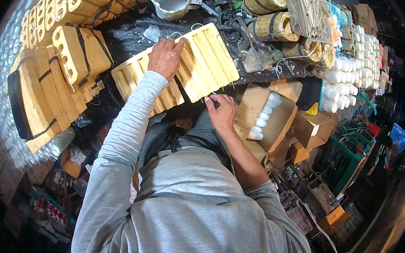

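Observation:
Two yellow grooved mould halves (208, 62) lie open on the dark covering in front of me, their channels facing up. White strings loop out at the far edge, and short string ends stick out along the near edge. My left hand (165, 59) lies over the far edge where the halves meet. Its fingers are bent by a string loop, and what the fingertips hold is hidden. My right hand (222, 113) is at the near edge, thumb and forefinger pinched at a white string end (203, 101).
A whitish metal pot (171, 3) with a handle stands beyond the moulds. Strapped yellow moulds (81, 55) are stacked at left. Black straps (229, 18) and rolled yellow moulds (274, 26) lie at far right. An open carton (282, 119) with white cylinders stands beside my right arm.

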The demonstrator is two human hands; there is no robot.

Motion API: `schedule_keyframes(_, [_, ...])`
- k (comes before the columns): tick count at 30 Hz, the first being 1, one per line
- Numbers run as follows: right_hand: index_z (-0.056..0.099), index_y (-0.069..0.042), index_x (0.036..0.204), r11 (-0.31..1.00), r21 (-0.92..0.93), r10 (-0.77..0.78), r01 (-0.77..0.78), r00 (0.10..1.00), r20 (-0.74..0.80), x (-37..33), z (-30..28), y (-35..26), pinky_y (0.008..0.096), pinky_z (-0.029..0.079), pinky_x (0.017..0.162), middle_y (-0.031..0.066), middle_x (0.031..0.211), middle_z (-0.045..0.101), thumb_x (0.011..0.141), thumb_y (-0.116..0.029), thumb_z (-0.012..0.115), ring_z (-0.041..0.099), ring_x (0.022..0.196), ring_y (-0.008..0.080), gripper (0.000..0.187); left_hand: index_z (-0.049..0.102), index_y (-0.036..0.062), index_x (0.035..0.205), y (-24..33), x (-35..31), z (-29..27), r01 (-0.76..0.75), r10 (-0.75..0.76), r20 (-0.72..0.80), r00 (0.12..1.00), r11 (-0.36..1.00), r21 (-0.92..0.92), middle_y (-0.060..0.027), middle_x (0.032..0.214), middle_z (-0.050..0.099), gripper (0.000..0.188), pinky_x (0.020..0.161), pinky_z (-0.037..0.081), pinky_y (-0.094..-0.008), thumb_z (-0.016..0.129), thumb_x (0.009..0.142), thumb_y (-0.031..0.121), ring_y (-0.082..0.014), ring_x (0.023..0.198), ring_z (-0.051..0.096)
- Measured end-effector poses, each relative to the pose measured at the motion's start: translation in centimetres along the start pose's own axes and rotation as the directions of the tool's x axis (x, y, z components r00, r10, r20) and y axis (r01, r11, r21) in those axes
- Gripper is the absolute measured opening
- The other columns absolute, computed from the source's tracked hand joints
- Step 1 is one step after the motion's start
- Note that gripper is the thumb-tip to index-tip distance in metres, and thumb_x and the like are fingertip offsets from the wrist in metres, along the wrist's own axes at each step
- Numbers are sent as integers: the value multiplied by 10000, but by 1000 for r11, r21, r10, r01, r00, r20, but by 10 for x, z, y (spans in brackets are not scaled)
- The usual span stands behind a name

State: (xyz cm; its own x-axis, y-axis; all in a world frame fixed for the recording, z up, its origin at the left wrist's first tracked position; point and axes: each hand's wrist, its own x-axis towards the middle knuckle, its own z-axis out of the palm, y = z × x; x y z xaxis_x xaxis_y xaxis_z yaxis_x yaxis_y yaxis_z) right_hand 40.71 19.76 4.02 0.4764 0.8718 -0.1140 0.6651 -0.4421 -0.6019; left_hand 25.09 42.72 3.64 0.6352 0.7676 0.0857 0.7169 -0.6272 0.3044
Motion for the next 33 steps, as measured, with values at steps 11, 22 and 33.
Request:
schedule_keyframes(11, [731, -63, 1140, 987, -50, 150, -155, 985, -84, -6, 1, 8, 504, 419, 978, 133, 1034, 703, 861, -305, 822, 628, 1074, 341, 380, 720, 117, 1314, -9, 5, 1, -81, 86, -44, 995, 991, 103, -107, 1004, 571, 418, 892, 488, -433, 610, 913, 87, -299, 1006, 569])
schedule_keyframes(22, [790, -120, 943, 997, -42, -67, 64, 996, -66, 0, 8, 11, 503, 408, 940, 33, 994, 749, 897, -208, 773, 646, 1030, 278, 102, 713, 138, 1316, -13, 7, -5, 6, -4, -56, 998, 999, 34, -112, 1060, 593, 360, 922, 484, -448, 675, 960, 172, -309, 1045, 576])
schedule_keyframes(33, [797, -133, 943, 998, -35, -56, 55, 998, -28, 1, 7, 13, 517, 405, 940, 38, 989, 761, 893, -199, 770, 655, 999, 288, 87, 716, 257, 1376, -20, 6, -11, -52, 45, 42, 998, 982, 183, -110, 1155, 581, 450, 961, 456, -437, 614, 958, 122, -302, 1120, 553])
